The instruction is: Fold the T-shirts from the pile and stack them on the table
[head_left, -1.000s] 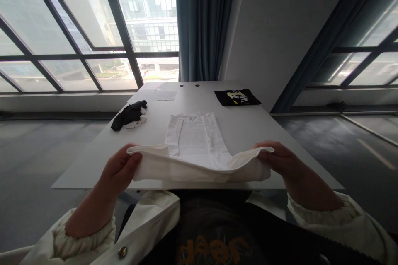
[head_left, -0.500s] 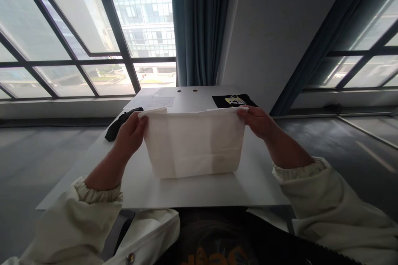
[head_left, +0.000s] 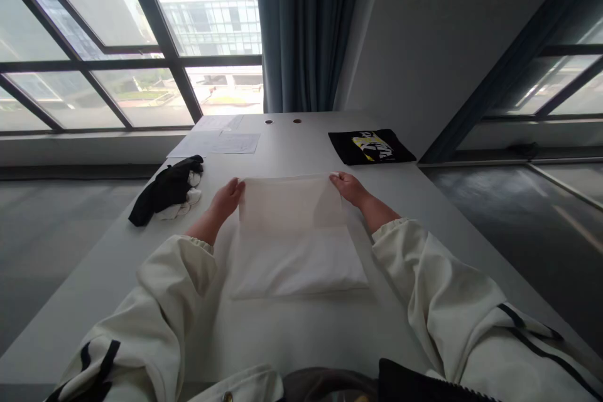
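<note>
A white piece of folded cloth [head_left: 294, 251] is stretched between both hands above the white table [head_left: 292, 339]. Its near part lies on the tabletop, while the far edge is held up. My left hand [head_left: 228, 196] pinches the far left corner, closed on the fabric. At the far right corner, my right hand [head_left: 348, 187] is likewise closed, thumb and fingers gripping the edge. Whether the cloth is a garment cannot be made out.
A folded black cloth with a yellow and white print [head_left: 372, 146] lies at the far right. Left of my left hand is a crumpled black and white bundle [head_left: 169, 191]. Paper sheets [head_left: 233, 142] lie at the far left, near two round holes in the tabletop.
Both hands have lowered the cloth, and its near part now rests flat on the table. The hands have come closer together. More of the tabletop and the black bundle shows.
</note>
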The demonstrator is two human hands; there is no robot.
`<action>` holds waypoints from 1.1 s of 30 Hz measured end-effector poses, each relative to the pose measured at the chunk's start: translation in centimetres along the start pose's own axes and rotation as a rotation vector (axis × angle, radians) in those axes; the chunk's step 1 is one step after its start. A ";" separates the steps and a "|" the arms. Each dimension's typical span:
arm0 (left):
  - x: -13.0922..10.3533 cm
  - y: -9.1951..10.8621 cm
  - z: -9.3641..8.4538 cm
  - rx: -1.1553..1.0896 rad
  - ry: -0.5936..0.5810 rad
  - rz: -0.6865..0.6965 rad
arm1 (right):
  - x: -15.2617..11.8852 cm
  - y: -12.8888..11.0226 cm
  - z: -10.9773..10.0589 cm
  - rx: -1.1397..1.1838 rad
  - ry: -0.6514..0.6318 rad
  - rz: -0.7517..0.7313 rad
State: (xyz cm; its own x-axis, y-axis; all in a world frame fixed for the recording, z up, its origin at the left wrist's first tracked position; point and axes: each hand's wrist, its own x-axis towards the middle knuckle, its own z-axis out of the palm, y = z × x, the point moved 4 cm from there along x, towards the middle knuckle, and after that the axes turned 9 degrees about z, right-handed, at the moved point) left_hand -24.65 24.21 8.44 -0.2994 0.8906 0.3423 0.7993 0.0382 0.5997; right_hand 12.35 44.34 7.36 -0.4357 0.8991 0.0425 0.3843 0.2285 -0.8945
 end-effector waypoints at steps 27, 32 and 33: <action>0.3 1.1 3.6 0.372 -0.090 0.273 | -0.9 -0.1 3.4 -0.661 0.114 -0.453; -3.5 5.2 7.1 0.414 -0.368 0.352 | -3.6 0.3 7.8 -0.851 -0.324 -0.326; -3.9 5.2 7.9 0.427 -0.404 0.314 | -3.8 0.5 8.3 -0.879 -0.353 -0.284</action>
State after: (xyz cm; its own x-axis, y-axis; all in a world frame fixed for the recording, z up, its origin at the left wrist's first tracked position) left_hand -15.25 24.56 4.48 0.1333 0.9853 0.1065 0.9777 -0.1483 0.1485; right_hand 7.45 37.97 3.02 -0.7682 0.6376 -0.0584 0.6333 0.7431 -0.2162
